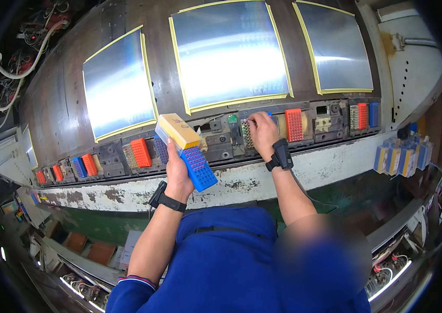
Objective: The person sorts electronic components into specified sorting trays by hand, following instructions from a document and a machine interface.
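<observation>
My left hand [178,180] is wrapped round an open plastic case, held tilted over the ledge. The case has a blue tray [200,171] with rows of holes, some filled with small pinkish pieces, and a clear lid over a tan block [178,130] with dark marks. My right hand [264,135] is closed, fingertips pressed together at a grey studded block [246,133] set in the machine's ledge. Whatever is between these fingertips is too small or hidden to name. Just right of that hand stands a red perforated block [294,125].
Red and blue perforated blocks, such as one red block [140,153], sit along the ledge. Shiny metal sheets [231,52] with yellow tape edges cover the curved surface behind. Several blue-and-tan cases [403,156] hang at the right. A worn white rail [241,180] runs in front.
</observation>
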A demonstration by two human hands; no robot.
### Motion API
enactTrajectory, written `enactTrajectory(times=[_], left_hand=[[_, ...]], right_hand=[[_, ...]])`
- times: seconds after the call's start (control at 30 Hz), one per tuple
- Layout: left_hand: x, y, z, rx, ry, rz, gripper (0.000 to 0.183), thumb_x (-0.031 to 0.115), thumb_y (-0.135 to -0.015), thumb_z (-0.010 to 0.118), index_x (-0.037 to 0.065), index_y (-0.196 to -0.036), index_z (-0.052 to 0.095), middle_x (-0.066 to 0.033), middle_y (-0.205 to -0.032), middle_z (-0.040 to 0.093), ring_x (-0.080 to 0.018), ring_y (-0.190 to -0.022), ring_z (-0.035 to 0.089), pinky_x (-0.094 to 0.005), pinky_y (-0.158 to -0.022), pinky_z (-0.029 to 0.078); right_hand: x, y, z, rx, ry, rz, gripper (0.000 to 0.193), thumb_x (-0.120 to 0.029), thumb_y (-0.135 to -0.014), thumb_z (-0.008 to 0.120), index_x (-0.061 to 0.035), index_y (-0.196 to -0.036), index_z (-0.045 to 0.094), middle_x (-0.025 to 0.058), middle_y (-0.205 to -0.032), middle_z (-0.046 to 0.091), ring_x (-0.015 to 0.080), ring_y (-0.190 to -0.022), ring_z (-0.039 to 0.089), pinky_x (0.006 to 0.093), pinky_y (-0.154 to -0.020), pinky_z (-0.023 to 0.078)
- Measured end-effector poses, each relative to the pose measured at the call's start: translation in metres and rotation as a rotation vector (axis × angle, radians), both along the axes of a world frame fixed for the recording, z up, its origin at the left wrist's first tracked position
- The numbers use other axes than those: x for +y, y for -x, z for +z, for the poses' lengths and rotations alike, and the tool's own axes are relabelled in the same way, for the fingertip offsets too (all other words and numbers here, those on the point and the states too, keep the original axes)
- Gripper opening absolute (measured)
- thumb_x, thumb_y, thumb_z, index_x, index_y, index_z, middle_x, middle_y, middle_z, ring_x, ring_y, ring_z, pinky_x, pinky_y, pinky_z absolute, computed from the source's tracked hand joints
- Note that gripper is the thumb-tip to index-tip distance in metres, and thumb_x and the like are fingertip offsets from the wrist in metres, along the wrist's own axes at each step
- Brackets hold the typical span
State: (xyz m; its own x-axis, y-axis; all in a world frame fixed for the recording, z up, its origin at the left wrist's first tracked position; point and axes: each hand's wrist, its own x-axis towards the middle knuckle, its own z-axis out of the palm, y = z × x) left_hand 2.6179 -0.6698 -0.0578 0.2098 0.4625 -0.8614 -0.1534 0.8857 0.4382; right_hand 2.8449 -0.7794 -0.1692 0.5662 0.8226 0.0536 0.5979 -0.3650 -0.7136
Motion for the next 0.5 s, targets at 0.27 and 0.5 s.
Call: enactTrajectory(times=[0.27,0.5], left_hand=[[0.006,0.0,0.006,-0.022,-0.025,0.002,0.069,0.064,-0.107,0.036,0.005,-0.14,0.051,-0.0142,-0.11,0.069,-0.0217,-0.082,0.068,-0.0389,-0.072,0.059],[-0.011,-0.003,0.012,0.015,-0.203,0.073,0.067,0.061,-0.108,0.036,0.004,-0.139,0.052,-0.0109,-0.114,0.067,-0.0188,-0.094,0.067,-0.0343,-0.08,0.057]], right_hand=[[0.002,-0.003,0.001,-0.015,0.08,0.064,0.01,-0.004,-0.085,0.073,-0.003,-0.094,0.07,0.0141,-0.096,0.069,0.037,-0.087,0.067,0.0438,-0.074,0.054],[-0.014,0.08,0.099,0.908,0.05,0.078,0.015,-0.013,-0.093,0.074,0.001,-0.098,0.075,0.0082,-0.093,0.071,0.0151,-0.079,0.066,0.0294,-0.073,0.052]])
